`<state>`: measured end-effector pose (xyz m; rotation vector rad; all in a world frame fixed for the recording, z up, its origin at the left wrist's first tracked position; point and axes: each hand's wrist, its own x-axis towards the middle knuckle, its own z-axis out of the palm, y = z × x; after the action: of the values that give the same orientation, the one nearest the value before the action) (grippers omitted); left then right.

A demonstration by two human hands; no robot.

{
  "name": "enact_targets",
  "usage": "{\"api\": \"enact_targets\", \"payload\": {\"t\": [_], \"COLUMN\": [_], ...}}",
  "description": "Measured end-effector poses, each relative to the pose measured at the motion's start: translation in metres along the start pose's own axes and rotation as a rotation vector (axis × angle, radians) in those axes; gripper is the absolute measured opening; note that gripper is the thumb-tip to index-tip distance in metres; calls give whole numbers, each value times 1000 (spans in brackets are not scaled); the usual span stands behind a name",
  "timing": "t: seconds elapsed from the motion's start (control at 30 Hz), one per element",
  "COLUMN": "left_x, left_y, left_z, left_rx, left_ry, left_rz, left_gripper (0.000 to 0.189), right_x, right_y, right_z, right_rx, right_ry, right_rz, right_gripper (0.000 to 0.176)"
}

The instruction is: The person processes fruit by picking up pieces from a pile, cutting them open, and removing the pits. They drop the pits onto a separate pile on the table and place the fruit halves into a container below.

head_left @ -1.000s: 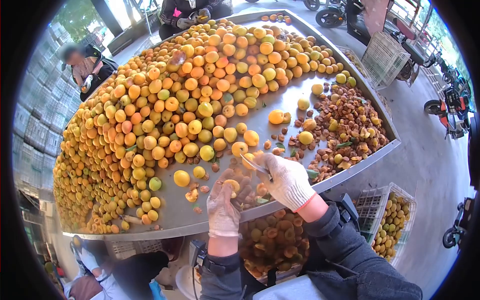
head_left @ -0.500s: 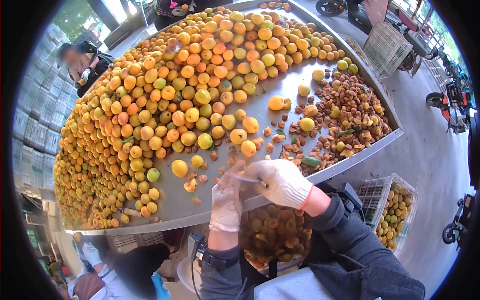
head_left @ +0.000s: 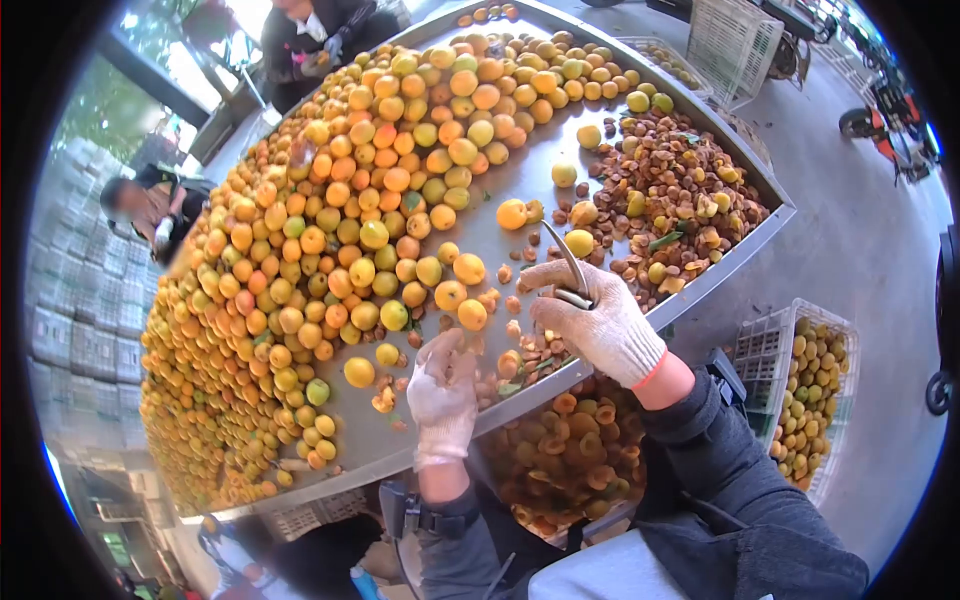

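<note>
My right hand (head_left: 600, 318), in a white knit glove, is closed around a small knife with a curved metal blade (head_left: 568, 252). The blade points up and to the left above the metal table. My left hand (head_left: 443, 395), also gloved, is over the table's near edge with its fingers loosely bent and apart; I make out nothing held in it. Several whole apricots (head_left: 471, 316) lie just beyond it, with a torn piece of apricot (head_left: 383, 400) to its left. Below my hands, a container of split apricots (head_left: 575, 450) stands beneath the table edge.
A large heap of apricots (head_left: 330, 230) covers the table's left and far side. Brown pits and scraps (head_left: 680, 190) are piled at the right, inside the raised metal rim (head_left: 735, 250). A white crate of apricots (head_left: 770, 385) stands right. Other people sit around the table.
My hands have separated. My right hand has moved up and right with the knife, and my left hand slightly left. The view has shifted, showing more of a person at the far side.
</note>
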<state>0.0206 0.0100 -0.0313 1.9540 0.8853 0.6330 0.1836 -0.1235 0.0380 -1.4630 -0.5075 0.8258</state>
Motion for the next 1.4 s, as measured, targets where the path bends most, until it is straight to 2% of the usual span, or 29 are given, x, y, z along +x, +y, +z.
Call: {"api": "enact_targets", "payload": {"t": [0.07, 0.1, 0.13, 0.2, 0.23, 0.27, 0.33, 0.37, 0.4, 0.47, 0.5, 0.53, 0.6, 0.63, 0.67, 0.7, 0.73, 0.77, 0.8, 0.87, 0.9, 0.97, 1.0, 1.07, 1.1, 1.23, 1.3, 1.4], "left_x": [20, 29, 34, 44, 48, 52, 64, 64, 61, 51, 40, 35, 16, 7, -2, -7, -9, -9, -12, -16, -16, -16, -16, -15, -15, -15, -18, -21], "left_y": [-4, -5, -4, -4, -13, -16, -21, -7, -22, -46, 10, 14, 14, 16, 18, 19, 18, 16, 12, 0, -5, -6, -6, -8, -9, -8, -3, 3], "left_z": [12, 17, 25, 41, 48, 52, 55, 52, 46, 34, 26, 23, 13, 9, 6, 3, 0, -1, -3, -5, -6, -6, -7, -13, -16, -24, -25, -29], "left_rx": [143, 426, 430, 700, 780, 790, 926, 808, 570, -31, -40, -46, -486, -491, -763, -1031, -1035, -1111, -1189, -1246, -1293, -1351, -1395, -1402, -1396, -1329, -1315, -1279], "left_ry": [-24, -60, -70, -130, -89, -92, -112, -166, -144, -131, -148, -138, -70, -67, -101, -138, -139, -169, -192, -170, -161, -129, -114, -95, -95, -144, -87, -65], "left_rz": [-118, -67, -56, 58, 147, 155, 15, -64, -86, -249, -455, -449, -424, -409, -338, -269, -270, -246, -227, -239, -235, -237, -239, -243, -257, -197, -278, -291], "left_gripper": [33, 42, 42, 50, 48, 48, 45, 46, 53, 56, 57, 57, 57, 57, 57, 57, 57, 56, 54, 54, 53, 53, 52, 53, 54, 52, 57, 55], "right_x": [4, 5, 5, 4, 8, 6, 4, 2, 3, -4, -4, -2, 18, 23, 24, 21, 15, 4, -2, -14, -15, -15, -15, -14, -14, -16, -19, -20], "right_y": [5, 5, 2, -7, 6, 5, -3, -5, -8, -29, -28, -27, -12, -12, -9, 0, 8, -2, 3, -1, 1, 3, 13, 43, 52, 45, 39, 42], "right_z": [-7, -8, -9, -10, -10, -12, -17, -21, -21, -32, -38, -47, -47, -49, -44, -35, -27, -20, -14, -4, 2, 15, 22, 39, 44, 55, 60, 65], "right_rx": [166, 198, 205, 219, 275, 288, 349, 318, 318, 356, 444, 487, 1058, 1402, 1401, 1303, 1201, 993, 858, 508, 493, 58, 40, -136, -184, -383, -445, -502], "right_ry": [5, -12, 1, 6, 7, 11, -27, -72, -68, -74, -61, -37, 125, 246, 237, 224, 215, 58, -146, -267, -275, -349, -362, -359, -359, -390, -390, -387], "right_rz": [89, 53, 49, 38, 7, 4, 92, 75, 63, 145, 160, 159, -3, 147, 134, 214, 297, 391, 328, 388, 399, 329, 332, -67, -138, -189, -219, -246], "right_gripper": [25, 24, 24, 21, 21, 21, 21, 22, 22, 21, 21, 26, 28, 25, 25, 24, 25, 23, 24, 23, 23, 17, 17, 15, 17, 17, 17, 18]}}
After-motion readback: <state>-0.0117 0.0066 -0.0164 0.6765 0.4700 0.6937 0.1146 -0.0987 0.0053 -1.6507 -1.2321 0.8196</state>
